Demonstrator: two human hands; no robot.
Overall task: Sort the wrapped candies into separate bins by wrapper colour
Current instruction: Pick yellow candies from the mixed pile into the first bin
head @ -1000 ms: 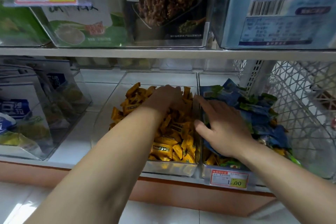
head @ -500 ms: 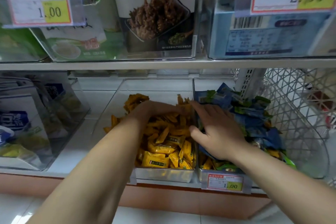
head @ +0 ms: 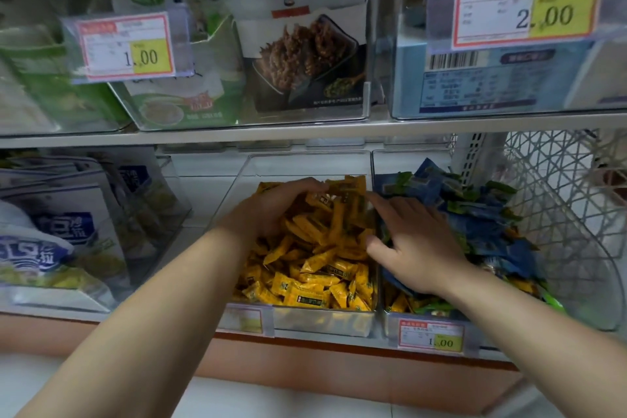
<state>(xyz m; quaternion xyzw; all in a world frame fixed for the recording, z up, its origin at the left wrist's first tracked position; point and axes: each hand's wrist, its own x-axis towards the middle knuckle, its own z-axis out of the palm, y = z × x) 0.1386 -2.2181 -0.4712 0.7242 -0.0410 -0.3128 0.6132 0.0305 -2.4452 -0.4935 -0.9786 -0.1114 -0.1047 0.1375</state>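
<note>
The fingers of the left hand are curled over the back of the heap of yellow candies; whether any are clasped beneath the palm cannot be told. The fingers of the right hand are held straight and spread wide. They are laid flat on the blue and green candies with nothing pinched, the index tip close to the clear wall between the two bins.

The yellow candies are held in the left clear bin, which, as far as can be seen, is filled with that colour alone. The blue and green ones are piled high in the right clear bin. A few stray yellow wrappers are seen low at its front, beneath the blue.

The step in hand is judged to be the gathering of the yellow pile; the sort seems well advanced but unfinished. Next, the strays would need to be dug out from under the blue ones and pinched singly, since the wrappers look slick, crinkled and prone to slide.

Both bins are set on the lower shelf, and a price label is clipped at the front. A white lattice basket stands just beside the right bin, and pouches are kept to the left.
</note>
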